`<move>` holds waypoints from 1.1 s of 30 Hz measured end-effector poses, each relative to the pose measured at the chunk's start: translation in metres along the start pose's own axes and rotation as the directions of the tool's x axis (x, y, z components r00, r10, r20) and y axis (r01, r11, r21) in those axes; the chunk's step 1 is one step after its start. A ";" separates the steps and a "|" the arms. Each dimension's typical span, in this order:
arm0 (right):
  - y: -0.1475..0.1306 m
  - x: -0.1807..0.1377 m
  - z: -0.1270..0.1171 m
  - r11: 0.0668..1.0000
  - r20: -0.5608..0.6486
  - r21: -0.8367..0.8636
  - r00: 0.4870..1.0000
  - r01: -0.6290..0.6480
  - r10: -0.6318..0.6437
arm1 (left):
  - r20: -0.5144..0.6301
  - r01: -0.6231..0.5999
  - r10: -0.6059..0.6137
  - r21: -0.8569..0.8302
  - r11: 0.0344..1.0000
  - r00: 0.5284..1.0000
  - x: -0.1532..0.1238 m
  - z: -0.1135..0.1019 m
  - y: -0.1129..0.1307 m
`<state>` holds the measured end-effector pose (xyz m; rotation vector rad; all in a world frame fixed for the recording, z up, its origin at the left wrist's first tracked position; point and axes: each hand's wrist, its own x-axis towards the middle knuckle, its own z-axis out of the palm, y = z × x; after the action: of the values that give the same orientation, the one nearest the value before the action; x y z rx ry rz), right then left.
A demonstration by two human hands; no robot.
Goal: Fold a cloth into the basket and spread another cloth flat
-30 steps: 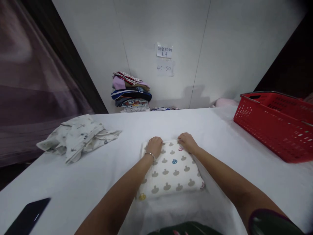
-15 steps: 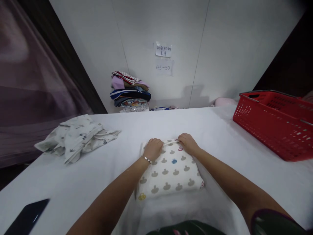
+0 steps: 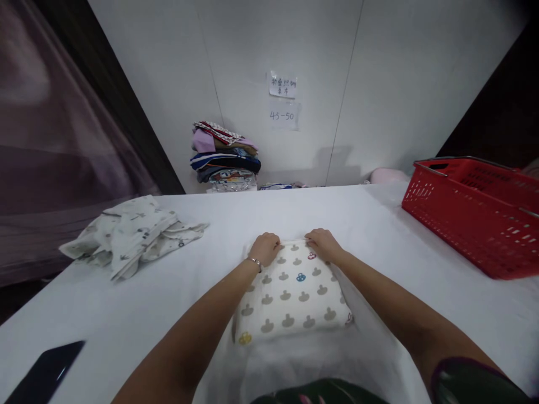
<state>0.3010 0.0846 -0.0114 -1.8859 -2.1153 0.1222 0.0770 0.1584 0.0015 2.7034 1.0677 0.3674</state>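
Note:
A folded cream cloth with a mushroom print [image 3: 291,294] lies flat on the white table [image 3: 261,213] in front of me. My left hand [image 3: 264,248] rests on its far left corner, fingers curled over the edge. My right hand [image 3: 322,243] presses on its far right corner, fingertips at the same far edge. I cannot see whether either hand pinches the fabric. A thin bracelet sits on my left wrist.
A crumpled pale printed garment [image 3: 130,234] lies at the left of the table. A red plastic basket [image 3: 475,210] stands at the right. A stack of folded clothes [image 3: 224,159] is behind the table by the wall. A dark phone [image 3: 40,375] lies at the near left edge.
My left hand has slid a little farther out to the cloth's far left corner. The right hand and the cloth have hardly moved.

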 end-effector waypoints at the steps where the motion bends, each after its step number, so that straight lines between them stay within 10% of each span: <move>1: 0.000 0.001 -0.001 1.000 0.017 -0.007 1.000 -0.013 0.013 | -0.007 -0.009 0.009 0.001 1.000 1.000 0.000 -0.001 0.000; 19: 0.002 0.020 0.018 0.879 -0.012 0.376 0.947 -0.293 0.321 | -0.022 0.301 -0.311 -0.196 0.933 0.950 0.008 0.019 -0.003; 28: 0.000 0.017 0.020 0.899 -0.018 0.306 0.942 -0.313 0.334 | -0.069 0.273 -0.284 -0.135 0.952 0.956 0.006 0.015 0.002; 33: -0.023 -0.009 0.015 0.985 -0.109 0.122 0.984 -0.126 0.139 | -0.110 0.043 -0.042 0.012 0.999 0.993 -0.020 0.008 0.022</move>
<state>0.2755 0.0751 -0.0213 -1.9167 -1.8655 0.1545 0.0798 0.1281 -0.0032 2.6955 1.1592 0.5089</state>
